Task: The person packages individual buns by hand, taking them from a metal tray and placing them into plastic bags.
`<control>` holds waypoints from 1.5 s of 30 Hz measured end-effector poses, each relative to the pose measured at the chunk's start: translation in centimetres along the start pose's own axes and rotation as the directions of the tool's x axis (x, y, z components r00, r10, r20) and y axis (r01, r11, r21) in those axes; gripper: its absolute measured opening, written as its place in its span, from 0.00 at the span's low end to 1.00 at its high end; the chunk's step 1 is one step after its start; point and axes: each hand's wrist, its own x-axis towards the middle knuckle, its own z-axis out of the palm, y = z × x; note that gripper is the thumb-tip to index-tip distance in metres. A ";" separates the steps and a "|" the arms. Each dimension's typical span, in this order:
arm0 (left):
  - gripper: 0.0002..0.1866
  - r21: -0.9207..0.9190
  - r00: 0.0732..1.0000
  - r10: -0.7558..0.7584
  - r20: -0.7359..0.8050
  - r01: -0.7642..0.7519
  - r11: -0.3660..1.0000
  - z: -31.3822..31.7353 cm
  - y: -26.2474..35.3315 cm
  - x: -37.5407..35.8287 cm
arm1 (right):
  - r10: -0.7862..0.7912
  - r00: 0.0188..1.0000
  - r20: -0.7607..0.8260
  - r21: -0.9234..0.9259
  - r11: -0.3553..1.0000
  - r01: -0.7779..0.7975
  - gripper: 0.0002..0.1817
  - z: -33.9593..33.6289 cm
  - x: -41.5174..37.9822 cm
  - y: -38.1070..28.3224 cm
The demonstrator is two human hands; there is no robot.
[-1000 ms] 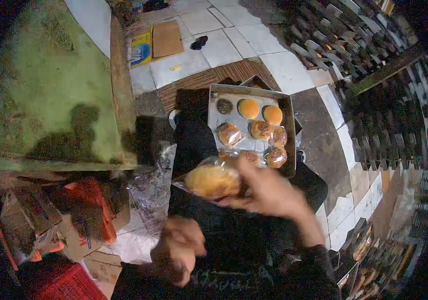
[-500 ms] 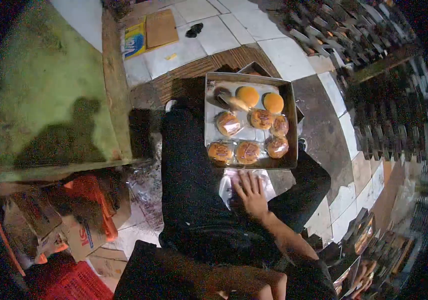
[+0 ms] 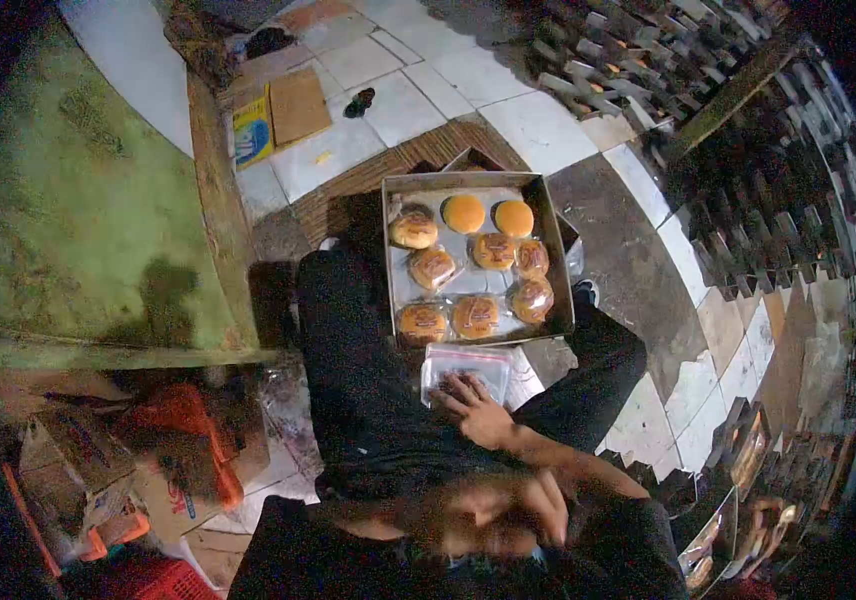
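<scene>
On a stack of clear plastic bags in my lap lies my right hand, its fingers spread and nothing gripped. Close to my chest, my left hand is smeared by motion, so its fingers cannot be read. Just beyond the bags stands a shallow box of round buns. Two plain golden buns, one of them this bun, sit at the far side. Several others are in printed clear wrappers, such as this wrapped bun. A bun rests in the far left corner.
Crumpled cardboard boxes, an orange strip and a red crate are at the lower left. A green panel rises on the left. Stacked dark pieces line the right. Flattened cardboard lies on the tiles ahead.
The far-left bun was blurred and tilted and now rests in its corner. My left hand has come up towards my right wrist. My right hand's fingers have drawn back slightly on the bags.
</scene>
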 end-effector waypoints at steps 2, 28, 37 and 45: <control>0.14 0.333 0.929 -0.280 -0.241 0.350 0.876 -3.6 -2.7 -3.1 | 0.185 0.949 0.255 0.270 0.929 -0.254 0.18 -6.4 1.0 -0.1; 0.10 0.366 0.447 0.094 -0.890 0.576 0.731 -20.9 2.7 0.6 | 0.822 0.569 0.016 0.964 0.138 -0.227 0.07 -19.5 7.9 12.5; 0.35 -0.154 0.186 -0.227 -0.956 0.341 0.927 -31.2 -0.6 3.1 | 0.497 0.865 0.066 0.659 0.630 -0.412 0.16 3.6 19.1 37.1; 0.25 -0.185 0.051 -0.220 -0.974 0.378 0.907 -32.7 2.1 5.5 | 0.770 0.638 -0.012 0.200 0.627 -0.753 0.29 10.5 23.6 35.3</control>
